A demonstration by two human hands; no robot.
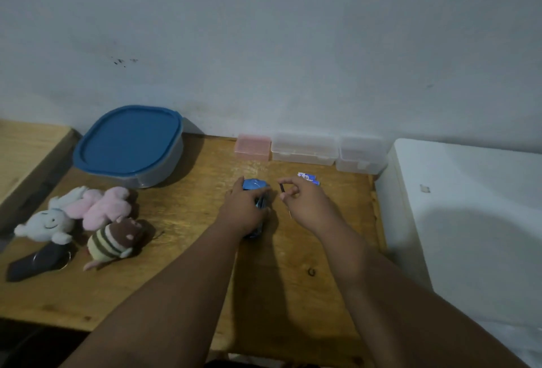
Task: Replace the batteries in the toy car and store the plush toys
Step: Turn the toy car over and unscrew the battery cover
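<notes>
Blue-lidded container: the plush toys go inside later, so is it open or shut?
Shut: the blue lid sits flat on the container, edges covering its rim.

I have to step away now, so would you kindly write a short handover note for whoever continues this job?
Left hand: pressing down on the blue toy car at mid-table.
Right hand: pinching a thin dark tool, probably a small screwdriver, beside the car.
Batteries: lying just behind the right hand.
Plush toys: three, loose on the table's left side, in front of the blue-lidded container, whose lid is on.
Done: nothing that shows; whether the car's compartment is open cannot be told.
Left: swap the batteries, close the car, store the plush toys.
</notes>
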